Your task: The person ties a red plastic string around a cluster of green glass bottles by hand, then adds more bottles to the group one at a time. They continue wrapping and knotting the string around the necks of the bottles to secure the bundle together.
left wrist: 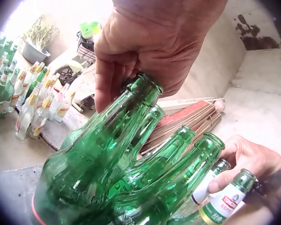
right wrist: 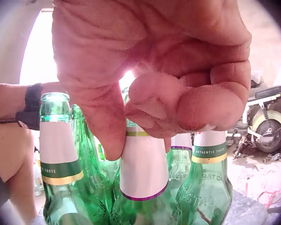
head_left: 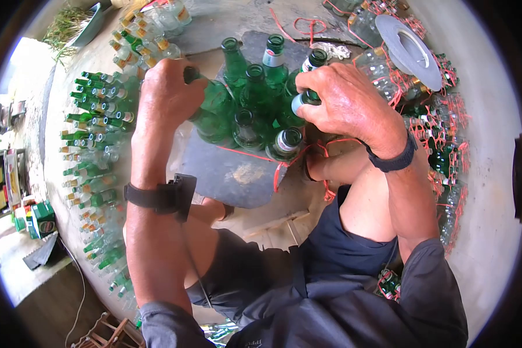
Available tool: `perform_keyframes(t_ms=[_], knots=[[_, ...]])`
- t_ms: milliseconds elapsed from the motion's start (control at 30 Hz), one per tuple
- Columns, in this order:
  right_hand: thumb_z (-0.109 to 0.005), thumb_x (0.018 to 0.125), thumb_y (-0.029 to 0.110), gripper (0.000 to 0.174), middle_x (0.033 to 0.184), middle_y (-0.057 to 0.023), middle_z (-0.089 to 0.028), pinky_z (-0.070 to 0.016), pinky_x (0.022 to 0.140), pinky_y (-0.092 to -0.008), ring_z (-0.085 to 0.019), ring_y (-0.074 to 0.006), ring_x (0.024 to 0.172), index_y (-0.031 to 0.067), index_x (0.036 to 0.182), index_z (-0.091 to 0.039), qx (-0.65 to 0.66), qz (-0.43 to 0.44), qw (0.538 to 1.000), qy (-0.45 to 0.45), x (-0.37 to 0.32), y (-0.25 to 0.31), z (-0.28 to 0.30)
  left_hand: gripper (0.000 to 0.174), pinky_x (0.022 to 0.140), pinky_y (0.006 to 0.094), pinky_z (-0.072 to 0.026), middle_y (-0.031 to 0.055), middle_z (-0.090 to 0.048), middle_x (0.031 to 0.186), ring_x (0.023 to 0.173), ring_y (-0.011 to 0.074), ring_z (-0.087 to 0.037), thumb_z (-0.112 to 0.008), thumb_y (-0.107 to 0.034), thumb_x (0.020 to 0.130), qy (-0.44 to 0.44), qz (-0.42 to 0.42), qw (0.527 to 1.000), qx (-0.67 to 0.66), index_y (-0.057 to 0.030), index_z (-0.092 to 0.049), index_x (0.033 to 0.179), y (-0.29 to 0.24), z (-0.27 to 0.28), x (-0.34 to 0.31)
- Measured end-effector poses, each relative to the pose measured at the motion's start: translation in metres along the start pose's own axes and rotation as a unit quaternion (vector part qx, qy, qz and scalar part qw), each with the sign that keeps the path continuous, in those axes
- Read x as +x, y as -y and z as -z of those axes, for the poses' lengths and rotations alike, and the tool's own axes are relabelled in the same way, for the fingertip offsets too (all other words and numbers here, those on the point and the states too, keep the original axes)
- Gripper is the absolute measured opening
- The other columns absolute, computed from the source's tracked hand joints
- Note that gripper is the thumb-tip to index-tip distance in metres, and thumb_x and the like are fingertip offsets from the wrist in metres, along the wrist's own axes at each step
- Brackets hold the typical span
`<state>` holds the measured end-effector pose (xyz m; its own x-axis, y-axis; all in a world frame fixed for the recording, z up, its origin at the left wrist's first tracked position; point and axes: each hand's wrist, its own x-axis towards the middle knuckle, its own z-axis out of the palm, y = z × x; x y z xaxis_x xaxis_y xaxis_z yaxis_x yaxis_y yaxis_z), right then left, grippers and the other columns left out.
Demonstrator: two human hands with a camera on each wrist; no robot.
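A tight cluster of green glass bottles stands upright in front of me, one bare-necked bottle (head_left: 234, 61) at its far side. My left hand (head_left: 171, 93) grips the neck of the leftmost green bottle (left wrist: 100, 136), its fingers curled behind the mouth. On the cluster's right, my right hand (head_left: 351, 95) pinches the neck of a white-labelled green bottle (right wrist: 144, 168) between thumb and fingers; the palm hides its mouth. Red string (head_left: 243, 153) runs round the cluster low down. A dark slab (head_left: 232, 180) lies beneath the bottles.
Rows of bottles (head_left: 98, 139) line the floor at left. String-tied bottle bundles (head_left: 446, 145) stand along the right wall. A roll of pale strapping (head_left: 395, 49) sits on bottles at the upper right. Loose red string (head_left: 310, 26) lies beyond the slab. A parked scooter (right wrist: 269, 122) shows behind.
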<state>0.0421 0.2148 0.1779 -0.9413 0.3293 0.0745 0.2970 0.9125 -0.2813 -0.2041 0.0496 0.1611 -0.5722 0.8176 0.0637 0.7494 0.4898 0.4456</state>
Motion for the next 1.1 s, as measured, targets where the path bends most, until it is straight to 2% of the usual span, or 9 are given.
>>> perform_keyframes(t_ms=[67,233,367,500,567,633,700,933,1100], knots=[[-0.074,0.077,0.024,0.028,0.085,-0.0249,-0.070,-0.0523,0.081,-0.0535,-0.067,-0.0452,0.090,0.0018,0.094,-0.072,0.005,0.021,0.999,-0.042,-0.002,-0.004,-0.006,0.032,0.071,0.0357,-0.0594,0.0173,-0.077,0.078,0.074,0.0229,-0.078,-0.075,-0.016,0.084,0.008,-0.006,1.000,-0.004,0.0033,-0.076,0.109,0.003,-0.001,0.002],[-0.074,0.076,0.023,0.027,0.083,-0.0259,-0.069,-0.0532,0.080,-0.0537,-0.069,-0.0455,0.089,0.0017,0.092,-0.073,-0.002,0.002,1.000,-0.013,0.002,0.000,-0.002,0.030,0.068,0.0327,-0.0588,0.0169,-0.076,0.079,0.074,0.0199,-0.078,-0.074,-0.014,0.087,0.044,0.016,0.999,0.004,0.0043,-0.075,0.110,0.001,0.003,0.004],[-0.073,0.075,0.022,0.028,0.082,-0.0245,-0.070,-0.0539,0.080,-0.0536,-0.069,-0.0449,0.087,0.0015,0.094,-0.074,-0.009,0.025,0.998,-0.054,0.004,-0.002,-0.007,0.032,0.067,0.0298,-0.0590,0.0159,-0.077,0.084,0.075,0.0183,-0.078,-0.072,-0.012,0.089,0.046,0.016,0.999,-0.017,0.0047,-0.074,0.116,0.010,0.000,0.005],[-0.073,0.073,0.021,0.028,0.087,-0.0240,-0.071,-0.0545,0.083,-0.0526,-0.069,-0.0441,0.091,0.0025,0.095,-0.076,-0.004,0.016,1.000,-0.017,0.004,-0.002,-0.005,0.032,0.067,0.0284,-0.0588,0.0149,-0.077,0.084,0.076,0.0167,-0.078,-0.072,-0.012,0.091,0.068,0.051,0.995,-0.054,0.0056,-0.073,0.118,-0.002,0.007,0.001],[-0.073,0.073,0.020,0.029,0.088,-0.0229,-0.072,-0.0549,0.082,-0.0524,-0.069,-0.0443,0.091,0.0026,0.096,-0.076,0.009,0.053,0.997,-0.054,0.004,-0.006,-0.008,0.032,0.068,0.0282,-0.0587,0.0139,-0.077,0.085,0.075,0.0156,-0.077,-0.073,-0.011,0.092,0.079,0.059,0.993,-0.061,0.0060,-0.073,0.118,-0.006,0.008,0.001],[-0.074,0.073,0.020,0.029,0.089,-0.0219,-0.072,-0.0550,0.082,-0.0523,-0.070,-0.0434,0.092,0.0034,0.096,-0.076,-0.009,0.032,0.999,-0.032,0.005,-0.002,-0.005,0.034,0.075,0.0353,-0.0596,0.0181,-0.079,0.088,0.080,0.0223,-0.079,-0.071,-0.015,0.088,0.082,0.067,0.993,-0.058,0.0022,-0.075,0.117,-0.005,0.009,0.002],[-0.074,0.073,0.020,0.030,0.092,-0.0206,-0.073,-0.0548,0.082,-0.0527,-0.070,-0.0417,0.095,0.0045,0.098,-0.076,0.000,0.018,1.000,0.003,0.005,-0.001,0.001,0.034,0.074,0.0339,-0.0590,0.0170,-0.079,0.088,0.079,0.0204,-0.079,-0.071,-0.014,0.088,0.085,0.067,0.991,-0.073,0.0025,-0.075,0.117,-0.007,0.009,0.000],[-0.074,0.074,0.021,0.032,0.095,-0.0193,-0.073,-0.0548,0.084,-0.0524,-0.070,-0.0415,0.096,0.0047,0.101,-0.075,-0.002,0.028,1.000,-0.012,0.002,-0.003,0.000,0.030,0.069,0.0324,-0.0574,0.0154,-0.078,0.089,0.076,0.0180,-0.077,-0.071,-0.013,0.089,0.095,0.057,0.990,-0.087,0.0045,-0.075,0.114,-0.004,0.008,0.003],[-0.076,0.075,0.021,0.035,0.099,-0.0200,-0.074,-0.0552,0.087,-0.0518,-0.070,-0.0414,0.099,0.0054,0.106,-0.077,-0.007,0.010,0.999,0.029,0.003,-0.002,0.000,0.029,0.067,0.0312,-0.0567,0.0150,-0.078,0.087,0.074,0.0175,-0.076,-0.071,-0.011,0.089,0.092,0.065,0.989,-0.099,0.0050,-0.075,0.113,-0.002,0.008,0.002]])
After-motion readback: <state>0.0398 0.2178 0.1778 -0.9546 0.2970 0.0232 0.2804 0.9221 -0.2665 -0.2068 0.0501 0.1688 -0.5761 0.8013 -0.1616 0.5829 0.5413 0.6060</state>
